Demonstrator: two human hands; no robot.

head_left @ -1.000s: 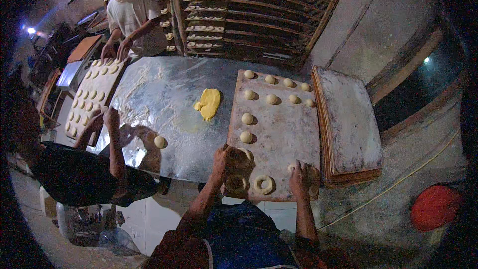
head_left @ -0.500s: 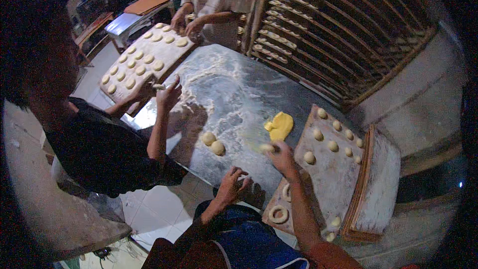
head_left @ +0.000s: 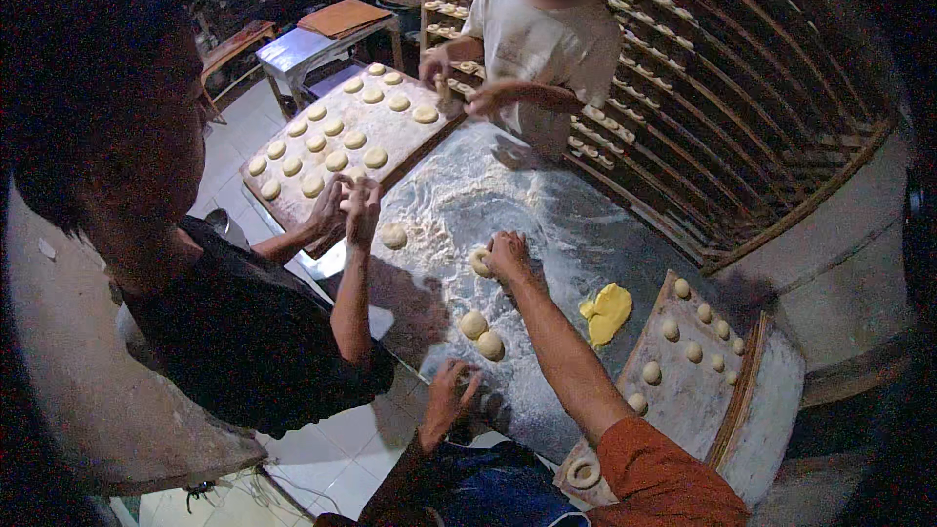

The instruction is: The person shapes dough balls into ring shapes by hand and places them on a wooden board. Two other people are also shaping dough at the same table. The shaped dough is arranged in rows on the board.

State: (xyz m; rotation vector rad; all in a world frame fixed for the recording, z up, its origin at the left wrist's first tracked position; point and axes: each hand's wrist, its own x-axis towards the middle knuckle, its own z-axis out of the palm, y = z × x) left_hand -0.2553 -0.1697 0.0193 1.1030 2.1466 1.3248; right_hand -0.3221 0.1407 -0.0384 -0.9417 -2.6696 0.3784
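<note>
My right hand (head_left: 509,258) reaches out over the floured metal table, its fingers closed on a piece of dough (head_left: 479,262) that looks ring-shaped at the table top. Close to the table's near edge, my left hand (head_left: 450,398) holds nothing, its fingers apart and a little curled. Two round dough balls (head_left: 473,324) sit touching each other between my hands. Another dough ball (head_left: 393,235) lies farther left, by a co-worker's hands (head_left: 356,210). To the right of my right forearm is a smeared lump of yellow fat (head_left: 611,312).
On the right, a board (head_left: 673,381) carries several dough balls and a dough ring (head_left: 584,472). A far-left board (head_left: 283,197) bears rows of flattened dough rounds. Another person (head_left: 547,39) works at the far side, before a tall rack (head_left: 673,98) of trays.
My right hand has moved from beside the yellow fat, forward and left across the table with the dough. The view has shifted. A dough ball now shows near the left co-worker.
</note>
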